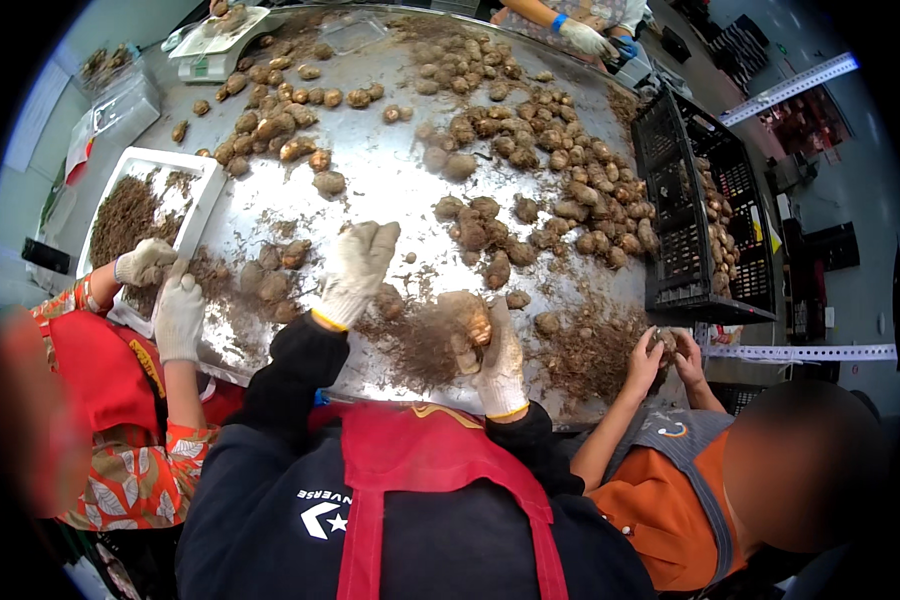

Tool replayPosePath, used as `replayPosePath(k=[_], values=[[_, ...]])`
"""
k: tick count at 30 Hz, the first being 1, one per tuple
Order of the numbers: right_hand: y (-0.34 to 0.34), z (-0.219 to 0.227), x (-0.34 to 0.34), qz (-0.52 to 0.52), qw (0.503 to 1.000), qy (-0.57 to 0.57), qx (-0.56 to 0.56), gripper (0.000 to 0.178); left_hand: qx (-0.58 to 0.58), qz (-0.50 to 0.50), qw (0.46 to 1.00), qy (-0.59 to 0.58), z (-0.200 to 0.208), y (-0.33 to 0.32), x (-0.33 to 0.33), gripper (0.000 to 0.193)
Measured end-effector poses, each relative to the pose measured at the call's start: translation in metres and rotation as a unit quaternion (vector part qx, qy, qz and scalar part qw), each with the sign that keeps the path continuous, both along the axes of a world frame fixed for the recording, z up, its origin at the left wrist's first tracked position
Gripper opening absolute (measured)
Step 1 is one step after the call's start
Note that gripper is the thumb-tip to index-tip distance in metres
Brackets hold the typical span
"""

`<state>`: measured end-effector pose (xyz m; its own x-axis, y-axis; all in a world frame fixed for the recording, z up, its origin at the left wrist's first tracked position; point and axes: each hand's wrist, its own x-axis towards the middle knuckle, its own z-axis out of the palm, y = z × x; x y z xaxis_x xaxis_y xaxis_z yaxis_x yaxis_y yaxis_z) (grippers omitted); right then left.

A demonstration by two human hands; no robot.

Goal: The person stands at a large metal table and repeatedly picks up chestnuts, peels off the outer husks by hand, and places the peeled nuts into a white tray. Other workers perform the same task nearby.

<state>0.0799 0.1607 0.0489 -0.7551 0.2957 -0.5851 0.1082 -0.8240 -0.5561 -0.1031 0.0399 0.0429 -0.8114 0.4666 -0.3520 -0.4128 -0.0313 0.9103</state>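
My left hand (358,268), in a white knitted glove, is held over the metal table with its fingers stretched out and nothing seen in them. Below its wrist lies a brown taro corm (388,301). My right hand (500,362), gloved the same way, is closed on a hairy taro corm (479,328) with a pale orange patch. Loose brown root fibres (417,352) are heaped beside it on the table. Beyond both hands lies a group of taro corms (480,232).
A white tray (206,205) of brown scraps stands at left, near a co-worker's gloved hands (178,318). At right are a black crate (682,240) and another person's bare hands (667,355). Further corms (595,190) cover the far table, with a scale (210,62) at far left.
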Motion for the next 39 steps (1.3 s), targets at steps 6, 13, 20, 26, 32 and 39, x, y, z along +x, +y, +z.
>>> replayPosePath(k=[6,13,20,26,32,39], values=[[-0.007,-0.014,-0.010,-0.062,0.995,0.023,0.068,0.054,-0.262,-0.307,0.840,0.364,0.035,-0.004,0.065,0.018],[-0.005,-0.018,-0.003,-0.079,0.982,0.056,0.165,0.049,-0.069,-0.162,0.955,0.239,0.028,0.010,0.083,0.024],[-0.012,-0.018,0.001,-0.138,0.978,0.060,0.142,0.046,-0.071,-0.137,0.966,0.209,0.027,0.001,0.062,0.042],[-0.018,0.017,0.000,-0.050,0.983,0.079,0.157,0.050,-0.013,-0.214,0.962,0.170,0.048,-0.008,0.069,0.051],[-0.022,0.032,-0.001,0.010,0.943,0.130,0.305,0.051,-0.047,-0.242,0.953,0.175,0.061,-0.014,0.070,0.050],[-0.010,0.022,0.002,0.083,0.903,0.150,0.395,0.054,-0.059,-0.251,0.926,0.275,0.067,-0.023,0.066,0.045]])
